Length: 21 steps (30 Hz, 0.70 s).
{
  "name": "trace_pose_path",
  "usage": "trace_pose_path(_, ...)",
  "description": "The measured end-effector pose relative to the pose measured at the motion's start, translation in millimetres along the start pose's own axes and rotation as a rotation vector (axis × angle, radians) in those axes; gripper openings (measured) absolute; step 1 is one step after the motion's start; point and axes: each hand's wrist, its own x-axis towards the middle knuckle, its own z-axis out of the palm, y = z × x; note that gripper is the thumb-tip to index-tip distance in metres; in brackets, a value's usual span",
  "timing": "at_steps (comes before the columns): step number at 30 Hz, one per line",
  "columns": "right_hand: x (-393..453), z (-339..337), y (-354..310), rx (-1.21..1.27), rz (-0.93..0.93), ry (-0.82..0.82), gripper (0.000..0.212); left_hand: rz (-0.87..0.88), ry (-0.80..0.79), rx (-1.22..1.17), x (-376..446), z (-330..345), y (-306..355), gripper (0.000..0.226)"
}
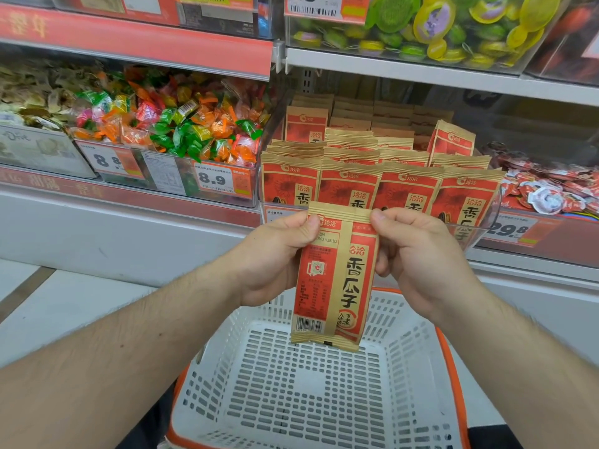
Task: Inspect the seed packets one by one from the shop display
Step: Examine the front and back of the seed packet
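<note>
— Two hands of yours are up at once. What are they doing?

— Both are holding one seed packet [334, 277] upright over the white basket [291, 384], which is sitting nearest to me with its orange rim showing. My left hand [275, 257] is pinching the packet's top left corner between thumb and curled fingers. My right hand [418, 257] is pinching the top right corner the same way, its other fingers curling behind the packet.

— Which side of the packet is facing you?

— The printed side with the barcode low on the left and large black characters running down the right. Its lower edge is hanging just above the basket's far wall.

— And beyond it?

— Just behind my hands, the display packets [379, 176] are standing in rows inside a clear bin [486, 218], red and tan like the one I am holding. A price tag [509, 230] reading 29.8 is sitting at the bin's right front. Left of that bin, wrapped candies [181, 124] are lying heaped in another clear bin. Farther up on the right, green and yellow sweets [453, 27] are filling the shelf above.
</note>
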Motion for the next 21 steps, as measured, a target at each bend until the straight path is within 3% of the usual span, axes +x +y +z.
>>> trace_pose_path(4,-0.3,-1.6,1.8,-0.099,-0.014,-0.024,0.027,-0.001,0.037,0.004,0.5,-0.7,0.3,0.041)
trace_pose_path(9,-0.4,-4.0,4.9,-0.327,0.06,-0.169,0.027,0.024,0.089,-0.065,1.4,-3.1,6.0,0.041)
trace_pose_path(21,2.3,-7.1,4.9,-0.183,0.076,-0.102,0.03,0.014,-0.013,0.033,2.0,-7.0,-1.0,0.047)
